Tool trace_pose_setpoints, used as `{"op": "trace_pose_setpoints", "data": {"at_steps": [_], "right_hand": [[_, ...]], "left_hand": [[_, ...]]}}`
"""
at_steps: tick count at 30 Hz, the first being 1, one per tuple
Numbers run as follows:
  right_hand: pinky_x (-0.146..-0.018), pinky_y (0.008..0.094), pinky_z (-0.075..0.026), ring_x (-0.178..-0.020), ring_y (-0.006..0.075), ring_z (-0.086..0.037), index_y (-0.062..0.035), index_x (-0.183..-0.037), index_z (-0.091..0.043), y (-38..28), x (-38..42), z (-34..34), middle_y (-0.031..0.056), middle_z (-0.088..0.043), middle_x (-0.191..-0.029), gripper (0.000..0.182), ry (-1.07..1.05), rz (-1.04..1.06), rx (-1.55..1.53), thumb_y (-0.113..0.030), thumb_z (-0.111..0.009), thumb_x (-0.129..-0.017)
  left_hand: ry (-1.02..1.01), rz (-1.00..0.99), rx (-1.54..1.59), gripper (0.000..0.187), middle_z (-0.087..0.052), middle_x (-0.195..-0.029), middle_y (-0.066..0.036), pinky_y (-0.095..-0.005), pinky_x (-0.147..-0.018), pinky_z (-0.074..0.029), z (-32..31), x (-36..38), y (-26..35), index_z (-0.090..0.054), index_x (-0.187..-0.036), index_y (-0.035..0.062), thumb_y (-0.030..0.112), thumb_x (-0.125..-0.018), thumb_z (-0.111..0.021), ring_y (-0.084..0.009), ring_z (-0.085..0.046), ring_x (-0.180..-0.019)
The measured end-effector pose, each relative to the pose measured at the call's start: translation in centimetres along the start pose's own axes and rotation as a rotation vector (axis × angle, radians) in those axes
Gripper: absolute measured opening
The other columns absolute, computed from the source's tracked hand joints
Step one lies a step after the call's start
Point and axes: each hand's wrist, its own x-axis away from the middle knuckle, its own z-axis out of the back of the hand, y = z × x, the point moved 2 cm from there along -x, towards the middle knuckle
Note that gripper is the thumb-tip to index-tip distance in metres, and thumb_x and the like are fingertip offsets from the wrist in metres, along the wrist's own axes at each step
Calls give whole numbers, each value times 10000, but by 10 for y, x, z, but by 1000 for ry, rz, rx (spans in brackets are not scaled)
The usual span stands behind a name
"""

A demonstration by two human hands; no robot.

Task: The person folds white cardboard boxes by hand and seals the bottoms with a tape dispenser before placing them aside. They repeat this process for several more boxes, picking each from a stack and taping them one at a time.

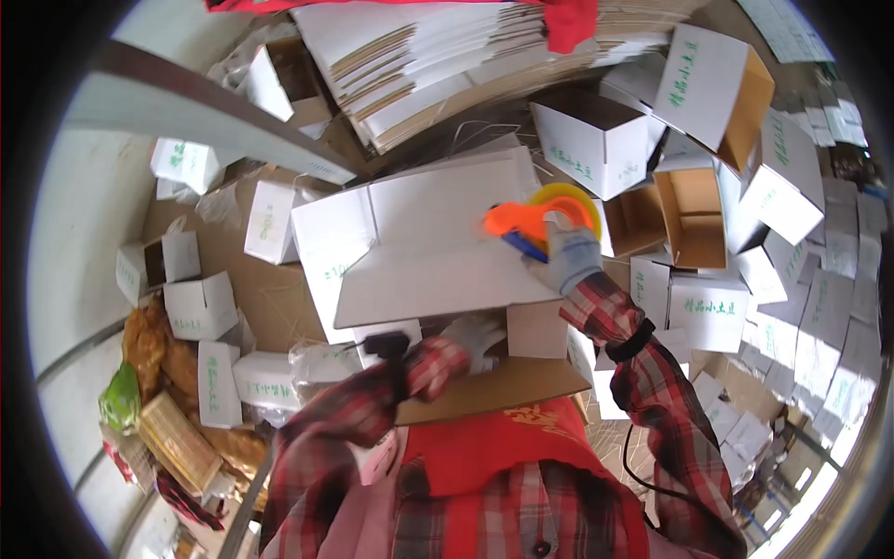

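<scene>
A white cardboard box (438,247) lies in front of my body, its broad white flap spread over the middle and a brown-sided flap (494,391) nearest my red apron. My right hand (570,256), in a light glove, is closed on an orange tape dispenser (526,221) with a yellow tape roll (585,203), held above the right edge of the box. My left hand (477,342), gloved too and blurred, is at the near side of the box beside the brown flap. Its fingers are partly apart, with nothing seen in them.
A stack of flat white cardboard (428,65) lies beyond the box. Open and folded white boxes (596,149) crowd the right side; more boxes (200,306) stand on the left. A metal post (214,112) crosses the upper left.
</scene>
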Motion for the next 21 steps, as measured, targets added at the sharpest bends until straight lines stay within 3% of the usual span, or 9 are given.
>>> {"op": "trace_pose_setpoints", "data": {"at_steps": [1,3,5,7,11,13,17,18,21], "right_hand": [[-763,388,-438,-839,324,-602,11,-1170,-448,0,6,-1,174,-623,-886,745,-61,-97,-37,-521,-618,-677],[-760,391,-434,-828,324,-601,30,-1187,-426,16,14,-32,179,-620,-887,785,-95,-124,-68,-540,-611,-680],[-760,392,-432,-820,325,-601,39,-1202,-411,24,9,-44,180,-618,-885,813,-94,-126,-91,-559,-602,-685],[-767,390,-430,-819,330,-601,43,-1213,-399,25,7,-48,178,-616,-883,833,-75,-106,-83,-578,-590,-691],[-756,391,-442,-818,344,-602,28,-1200,-408,27,9,-52,178,-616,-906,804,-84,-69,-70,-554,-619,-687],[-739,391,-454,-815,349,-604,12,-1171,-437,26,12,-47,175,-619,-911,760,-100,-11,-83,-528,-647,-678],[-709,390,-476,-799,357,-603,-12,-1072,-512,14,1,-13,167,-626,-892,663,-264,-48,-100,-487,-701,-650],[-705,352,-491,-802,291,-625,-5,-1062,-536,8,0,-2,142,-639,-889,601,-234,-78,-231,-398,-740,-656],[-698,306,-501,-801,206,-625,-5,-1113,-530,-14,14,20,111,-642,-911,587,-600,69,-1027,-272,-775,-651]], "left_hand": [[-136,246,253,603,-333,-1393,-104,-477,-1072,-175,5,34,11,-426,-1297,143,333,-745,-576,-309,-294,-1289],[-36,183,159,534,-392,-1344,-115,-453,-1065,-194,31,101,24,-466,-1253,122,362,-780,-530,-311,-339,-1252],[518,508,-24,498,-409,-1325,-122,-471,-1059,-193,35,151,37,-477,-1241,121,304,-781,-532,-325,-349,-1239],[901,743,28,496,-397,-1337,-119,-495,-1064,-168,14,150,28,-465,-1254,123,255,-779,-527,-338,-324,-1256],[1273,823,-198,533,-365,-1358,-147,-509,-1066,-150,68,106,-13,-418,-1298,112,250,-793,-519,-343,-280,-1285],[1175,872,-346,545,-359,-1368,-125,-511,-1068,-135,61,53,-67,-412,-1307,124,259,-790,-516,-334,-263,-1295],[1274,800,-367,538,-368,-1359,-93,-525,-1067,-139,56,55,-94,-431,-1286,169,274,-768,-531,-334,-282,-1283],[1259,813,-364,536,-369,-1358,-89,-517,-1066,-151,51,56,-93,-432,-1283,168,274,-767,-531,-328,-282,-1284],[1270,818,-367,525,-370,-1357,-84,-488,-1066,-172,60,50,-90,-439,-1271,163,281,-767,-530,-311,-281,-1286]]}}
